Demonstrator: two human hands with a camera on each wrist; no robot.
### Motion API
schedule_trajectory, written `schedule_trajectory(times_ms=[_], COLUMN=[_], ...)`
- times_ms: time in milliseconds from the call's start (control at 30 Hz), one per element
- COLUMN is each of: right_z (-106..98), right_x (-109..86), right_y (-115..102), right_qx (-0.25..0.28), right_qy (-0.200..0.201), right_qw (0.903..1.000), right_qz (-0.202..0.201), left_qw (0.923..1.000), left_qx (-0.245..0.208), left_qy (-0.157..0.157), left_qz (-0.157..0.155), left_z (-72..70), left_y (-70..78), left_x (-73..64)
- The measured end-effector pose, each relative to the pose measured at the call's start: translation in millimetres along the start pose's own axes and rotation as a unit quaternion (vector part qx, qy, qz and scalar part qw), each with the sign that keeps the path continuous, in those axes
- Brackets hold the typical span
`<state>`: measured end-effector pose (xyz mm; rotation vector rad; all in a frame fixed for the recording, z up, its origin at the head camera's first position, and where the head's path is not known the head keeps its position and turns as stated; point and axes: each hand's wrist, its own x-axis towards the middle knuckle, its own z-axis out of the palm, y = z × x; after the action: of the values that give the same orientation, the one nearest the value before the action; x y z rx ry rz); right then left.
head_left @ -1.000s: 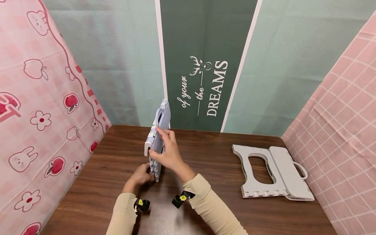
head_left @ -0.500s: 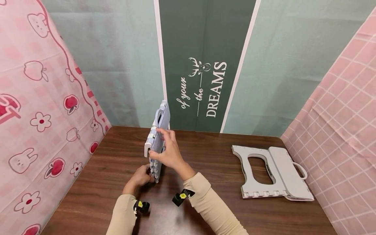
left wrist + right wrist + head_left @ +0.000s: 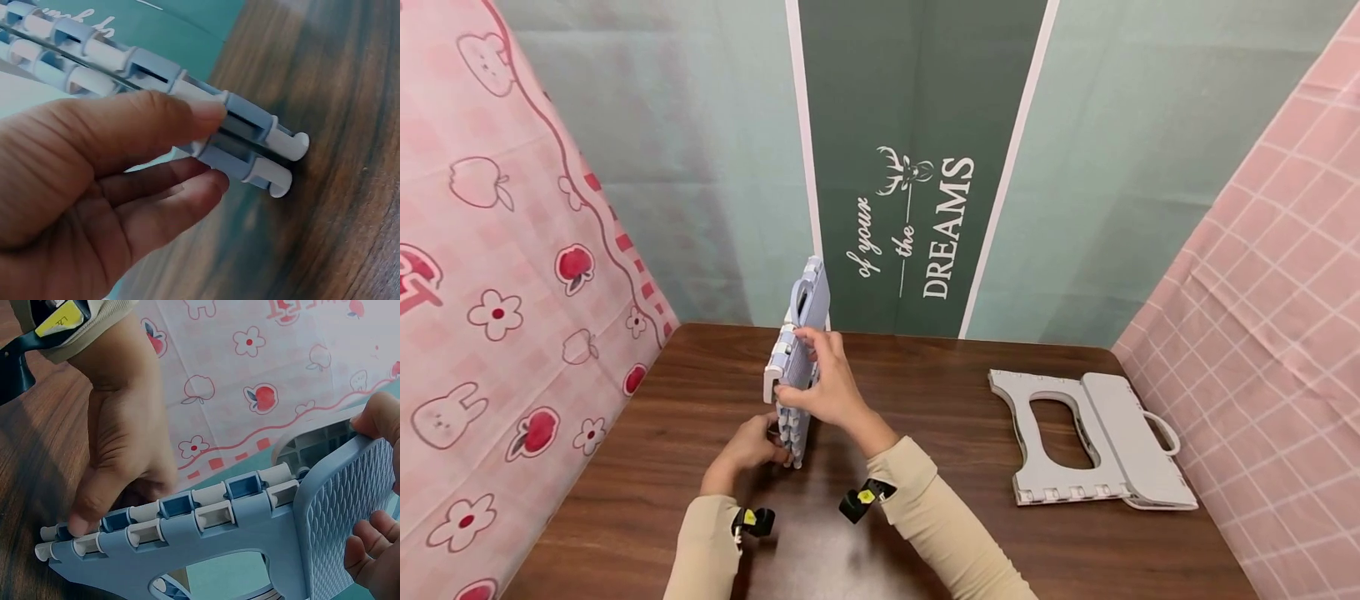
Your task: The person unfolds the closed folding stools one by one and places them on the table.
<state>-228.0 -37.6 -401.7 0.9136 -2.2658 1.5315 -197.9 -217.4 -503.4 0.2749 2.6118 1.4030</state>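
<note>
A pale blue and white folding step stool [image 3: 814,304], folded nearly flat, stands upright on the wooden table left of centre. My right hand [image 3: 831,392] grips its ribbed seat panel [image 3: 331,506], thumb on the near edge and fingers toward the hinged top. Lower down, my left hand [image 3: 748,442] holds the hinged near edge of the legs. In the left wrist view its thumb [image 3: 181,115] presses on the blue and white hinge segments [image 3: 150,65], with the other fingers behind. Parts of those fingers are hidden by the stool.
A white folding step stool [image 3: 1138,437] lies folded flat at the right of the wooden table [image 3: 925,383]. A green cloth backdrop [image 3: 917,100] hangs behind, with pink printed cloths at both sides. Black wrist cameras are strapped to both sleeves.
The head view has shifted slightly, and my left forearm has moved a little to the left. Both hands keep their hold on the blue stool, which stands much the same.
</note>
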Motion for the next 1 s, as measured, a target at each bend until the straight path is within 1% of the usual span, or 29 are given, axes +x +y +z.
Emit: schedule_trajectory(times_ms=[33, 100, 200, 433, 567, 633, 833, 900, 1000], right_z=[0, 0, 1, 1, 2, 2, 3, 3, 4], right_x=[0.1, 0.6, 1.9, 1.0, 0.8, 0.7, 0.1, -0.1, -0.1], right_y=[0, 1, 1, 2, 1, 1, 1, 1, 0], right_qx=[0.001, 0.001, 0.001, 0.007, 0.006, 0.006, 0.005, 0.006, 0.007], right_qy=[0.000, 0.001, 0.001, -0.001, -0.005, -0.006, -0.008, -0.008, -0.010], right_qw=[1.0000, 1.0000, 1.0000, 1.0000, 1.0000, 1.0000, 0.9999, 0.9999, 0.9998], right_qz=[0.001, 0.001, -0.004, -0.004, 0.000, 0.003, 0.009, 0.012, 0.013], left_qw=[0.9999, 0.9996, 0.9990, 0.9989, 0.9967, 0.9949, 0.9903, 0.9899, 0.9904], left_qx=[-0.014, -0.027, -0.043, -0.043, -0.078, -0.097, -0.122, -0.123, -0.120], left_qy=[-0.001, 0.004, 0.013, 0.019, 0.022, 0.020, 0.018, 0.017, 0.016], left_qz=[0.001, 0.005, 0.003, 0.009, 0.011, 0.019, 0.064, 0.069, 0.067], left_z=[-1.3, -3.8, -6.9, -12.0, -15.4, -16.6, -16.8, -16.2, -15.4], left_y=[0.9, 2.4, 3.4, 8.8, 15.3, 17.3, 16.2, 14.4, 11.1], left_x=[-0.2, -0.5, -0.5, -5.0, -7.7, -8.0, -5.3, -4.9, -4.6])
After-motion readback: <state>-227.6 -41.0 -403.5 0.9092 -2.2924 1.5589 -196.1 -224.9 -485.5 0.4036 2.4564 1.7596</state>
